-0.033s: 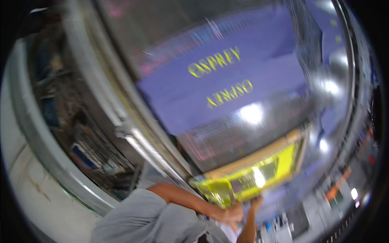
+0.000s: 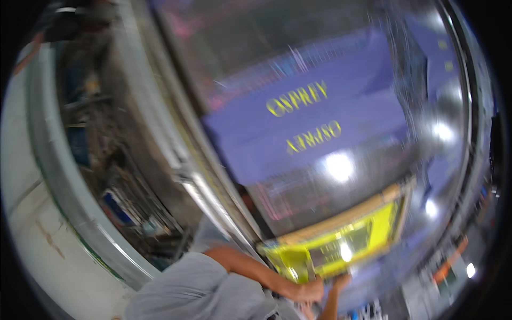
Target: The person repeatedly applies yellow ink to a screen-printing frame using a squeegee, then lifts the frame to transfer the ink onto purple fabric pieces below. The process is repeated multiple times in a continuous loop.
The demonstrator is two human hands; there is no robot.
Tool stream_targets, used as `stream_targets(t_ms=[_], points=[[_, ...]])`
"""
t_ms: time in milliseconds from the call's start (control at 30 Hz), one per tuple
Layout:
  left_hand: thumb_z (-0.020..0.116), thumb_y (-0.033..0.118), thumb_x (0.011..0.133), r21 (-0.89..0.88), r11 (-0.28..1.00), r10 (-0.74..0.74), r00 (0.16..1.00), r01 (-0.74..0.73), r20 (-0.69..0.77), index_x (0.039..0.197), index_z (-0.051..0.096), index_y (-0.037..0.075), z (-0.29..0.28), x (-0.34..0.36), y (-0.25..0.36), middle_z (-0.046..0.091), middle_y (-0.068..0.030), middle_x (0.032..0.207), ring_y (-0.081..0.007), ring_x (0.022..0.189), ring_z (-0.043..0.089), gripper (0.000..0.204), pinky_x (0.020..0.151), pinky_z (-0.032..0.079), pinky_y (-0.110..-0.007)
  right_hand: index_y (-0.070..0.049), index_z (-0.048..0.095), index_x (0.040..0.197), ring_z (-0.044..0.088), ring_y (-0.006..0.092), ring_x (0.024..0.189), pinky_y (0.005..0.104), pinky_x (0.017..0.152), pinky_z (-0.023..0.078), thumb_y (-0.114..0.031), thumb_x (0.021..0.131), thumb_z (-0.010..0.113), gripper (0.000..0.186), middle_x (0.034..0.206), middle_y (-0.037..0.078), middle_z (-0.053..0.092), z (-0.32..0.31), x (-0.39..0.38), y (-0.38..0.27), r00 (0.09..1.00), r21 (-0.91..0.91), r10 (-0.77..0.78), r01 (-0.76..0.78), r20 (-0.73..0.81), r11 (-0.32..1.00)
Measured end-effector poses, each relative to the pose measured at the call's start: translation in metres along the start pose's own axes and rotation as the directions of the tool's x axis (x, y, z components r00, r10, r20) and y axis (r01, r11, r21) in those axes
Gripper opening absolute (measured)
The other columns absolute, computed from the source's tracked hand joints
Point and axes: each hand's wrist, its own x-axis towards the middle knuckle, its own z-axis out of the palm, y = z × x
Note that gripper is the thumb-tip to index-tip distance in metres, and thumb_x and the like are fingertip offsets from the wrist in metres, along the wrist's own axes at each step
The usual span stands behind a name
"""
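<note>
A wood-edged printing screen (image 2: 404,205) lies at the lower right, spread with bright yellow ink (image 2: 282,261) around a darker stencil patch. A pale upright bar (image 2: 311,266), perhaps a squeegee, crosses the ink near its left end. My left hand (image 2: 310,290) is closed at the screen's near edge, by the lower end of this bar; what it grips is hidden. Just right of it, my right hand (image 2: 341,281) reaches up to the same edge, its fingers blurred. Beyond the screen lies a purple fabric piece (image 2: 250,141) with two yellow printed words, one upside down.
A metal rail (image 2: 205,200) runs along the table's left side. Past it, a cluttered shelf (image 2: 114,176) holds several dark items. More purple fabric (image 2: 442,80) lies along the right. Glossy spots reflect lamps. An orange object (image 2: 450,261) is at the far lower right.
The whole view has shifted slightly, so the table and screen appear farther right and lower. Both hands stay at the screen's near edge.
</note>
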Motion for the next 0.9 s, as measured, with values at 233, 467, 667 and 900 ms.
stream_targets(t_ms=[233,467,667,900], points=[[0.061,0.026,0.079,0.578,0.815,-0.028,0.992,-0.047,0.119,0.08,0.078,0.007,0.017,-0.026,-0.095,0.073,-0.0158,0.08,-0.0346,0.076,0.071,0.025,0.083,0.052,-0.066,-0.003,0.061,0.11,0.05,0.0228,0.072,0.037,0.059,0.043,-0.038,0.101,0.045,0.039,0.089,0.009,0.06,0.068,-0.013,-0.011,0.981,0.18,-0.15,0.17,-0.12,0.969],[0.07,0.019,0.076,0.322,0.937,-0.213,0.954,0.139,0.209,0.077,0.076,0.015,-0.139,-0.031,-0.14,0.071,-0.0121,0.074,-0.0347,0.074,0.071,0.007,0.069,0.055,-0.047,-0.005,0.063,0.104,0.059,0.0418,0.082,0.0484,0.071,0.048,-0.033,0.102,0.046,0.033,0.093,0.021,0.066,0.093,-0.021,-0.079,0.823,-0.079,-0.47,0.471,-0.32,0.879],[0.064,0.006,0.072,0.461,0.872,-0.264,0.95,0.162,0.166,0.086,0.071,0.008,-0.05,-0.048,-0.069,0.071,-0.0121,0.085,-0.0347,0.083,0.07,0.017,0.073,0.055,-0.046,-0.006,0.063,0.098,0.063,0.0525,0.091,0.0578,0.078,0.049,-0.034,0.1,0.048,0.032,0.093,0.028,0.068,0.051,0.006,-0.019,0.859,-0.068,-0.369,0.37,-0.355,0.926],[0.063,-0.001,0.069,0.493,0.851,-0.282,0.949,0.181,0.139,0.096,0.075,0.008,0.042,-0.069,-0.016,0.073,-0.0122,0.088,-0.0354,0.082,0.07,0.031,0.072,0.055,-0.045,-0.006,0.065,0.105,0.064,0.0514,0.098,0.0578,0.086,0.049,-0.033,0.101,0.044,0.035,0.101,0.028,0.07,0.002,0.019,0.063,0.922,0.064,-0.266,0.295,-0.282,0.953]])
